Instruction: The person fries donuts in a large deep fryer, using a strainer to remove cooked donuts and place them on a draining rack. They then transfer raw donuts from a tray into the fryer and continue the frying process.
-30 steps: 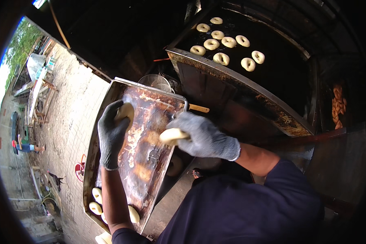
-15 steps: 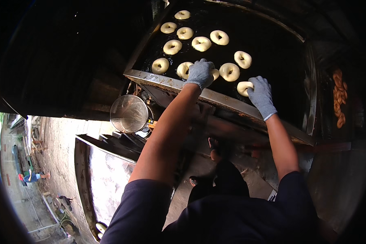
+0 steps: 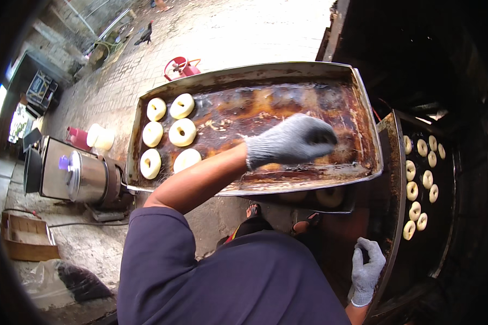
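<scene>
A rectangular, rust-stained metal vat (image 3: 400,162) is being observed at the right. A long, shallow, scorched metal tray (image 3: 309,100) is being seen to its left. The left hand (image 3: 298,140), covered by a grey knit glove, is being held over the tray, fingers curled inward; whether anything is being gripped cannot be told. The right hand (image 3: 367,271), likewise gloved, is being held near the vat, grip half-spread, nothing seen within. Pale, round dough rings (image 3: 183,132) are being carried: six at the tray's left end, others scattered inside the vat.
</scene>
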{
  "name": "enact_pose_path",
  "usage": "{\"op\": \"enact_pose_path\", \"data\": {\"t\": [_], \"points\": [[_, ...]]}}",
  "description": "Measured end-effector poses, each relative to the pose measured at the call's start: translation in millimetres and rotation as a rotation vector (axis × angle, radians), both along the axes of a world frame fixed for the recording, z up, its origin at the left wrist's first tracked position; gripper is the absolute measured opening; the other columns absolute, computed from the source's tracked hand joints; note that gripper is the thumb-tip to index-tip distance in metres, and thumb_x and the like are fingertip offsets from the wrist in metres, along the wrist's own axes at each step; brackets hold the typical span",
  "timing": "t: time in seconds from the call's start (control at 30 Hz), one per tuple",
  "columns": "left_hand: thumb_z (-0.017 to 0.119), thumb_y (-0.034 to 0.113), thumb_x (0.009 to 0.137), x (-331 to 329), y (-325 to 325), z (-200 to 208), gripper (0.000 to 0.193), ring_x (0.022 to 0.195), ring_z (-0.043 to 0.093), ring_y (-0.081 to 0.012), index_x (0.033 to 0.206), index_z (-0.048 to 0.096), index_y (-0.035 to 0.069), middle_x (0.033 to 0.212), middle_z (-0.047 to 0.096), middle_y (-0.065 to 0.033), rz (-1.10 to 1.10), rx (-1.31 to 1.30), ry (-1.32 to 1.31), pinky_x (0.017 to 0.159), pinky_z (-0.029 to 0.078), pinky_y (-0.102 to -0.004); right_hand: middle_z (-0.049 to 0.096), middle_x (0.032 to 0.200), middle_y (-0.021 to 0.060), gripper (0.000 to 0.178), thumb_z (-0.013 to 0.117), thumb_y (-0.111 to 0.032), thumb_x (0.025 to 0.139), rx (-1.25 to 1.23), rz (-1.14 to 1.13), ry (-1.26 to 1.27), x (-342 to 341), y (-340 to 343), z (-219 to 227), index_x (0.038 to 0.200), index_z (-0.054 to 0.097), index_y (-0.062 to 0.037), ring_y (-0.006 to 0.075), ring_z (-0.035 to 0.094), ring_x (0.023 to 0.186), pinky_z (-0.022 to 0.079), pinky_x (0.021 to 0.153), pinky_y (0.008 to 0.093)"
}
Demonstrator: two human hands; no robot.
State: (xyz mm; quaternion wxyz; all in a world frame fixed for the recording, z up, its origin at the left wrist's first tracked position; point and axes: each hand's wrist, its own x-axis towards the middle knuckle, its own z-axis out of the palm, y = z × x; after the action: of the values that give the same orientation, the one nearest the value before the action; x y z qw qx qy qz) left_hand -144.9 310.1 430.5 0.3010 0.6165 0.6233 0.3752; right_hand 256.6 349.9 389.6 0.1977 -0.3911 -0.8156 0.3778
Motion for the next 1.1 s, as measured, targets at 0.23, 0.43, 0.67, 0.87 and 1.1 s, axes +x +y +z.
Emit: {"op": "enact_pose_path", "data": {"t": [0.23,0.43,0.67,0.87,1.1], "points": [[0.061,0.044,0.095,-208,-287,-86,0.044,0.091,0.075,-0.0315,0.100,0.078,0.004,0.093,0.077,-0.0192,1.054,-0.560,0.553,0.085,0.056,-0.0440,0.072,0.098,0.0178,0.031,0.071,-0.014,0.090,0.014,0.622,0.178,-263,-65,21,0.115,0.071,0.0038,0.0331,0.071,0.091,0.056,0.085,0.0405],[0.070,0.050,0.082,-207,-265,-94,0.049,0.083,0.074,-0.0306,0.093,0.078,0.002,0.085,0.076,-0.0181,0.964,-0.520,0.474,0.080,0.057,-0.0394,0.062,0.119,0.0246,0.052,0.070,-0.042,0.089,0.372,0.908,-0.280,-448,-161,-59,0.116,0.069,0.0022,0.0391,0.060,0.112,0.051,0.096,0.0484],[0.074,0.004,0.076,-185,-230,-106,0.047,0.095,0.066,-0.0189,0.121,0.060,-0.001,0.103,0.065,-0.0087,0.786,-0.127,0.076,0.087,0.055,-0.0338,0.067,0.097,0.0332,0.034,0.066,-0.013,0.089,-0.199,0.833,0.464,-406,-181,-77,0.115,0.055,0.0045,0.0519,0.067,0.091,0.054,0.079,0.0565],[0.065,-0.004,0.078,-58,13,-3,0.052,0.109,0.069,-0.0218,0.129,0.068,0.001,0.122,0.072,-0.0127,0.287,0.048,0.089,0.100,0.053,-0.0356,0.070,0.100,0.0181,0.041,0.075,-0.008,0.080,0.124,0.324,0.518,-198,5,-7,0.120,0.069,-0.0016,0.0350,0.072,0.092,0.058,0.087,0.0462],[0.075,0.005,0.080,224,310,-61,0.035,0.105,0.069,-0.0375,0.114,0.072,0.004,0.114,0.067,-0.0173,-0.387,0.327,0.209,0.091,0.056,-0.0417,0.067,0.097,0.0154,0.022,0.068,-0.001,0.079,0.497,-0.726,0.019,122,175,-74,0.101,0.070,-0.0055,0.0393,0.068,0.092,0.056,0.080,0.0466]]}}
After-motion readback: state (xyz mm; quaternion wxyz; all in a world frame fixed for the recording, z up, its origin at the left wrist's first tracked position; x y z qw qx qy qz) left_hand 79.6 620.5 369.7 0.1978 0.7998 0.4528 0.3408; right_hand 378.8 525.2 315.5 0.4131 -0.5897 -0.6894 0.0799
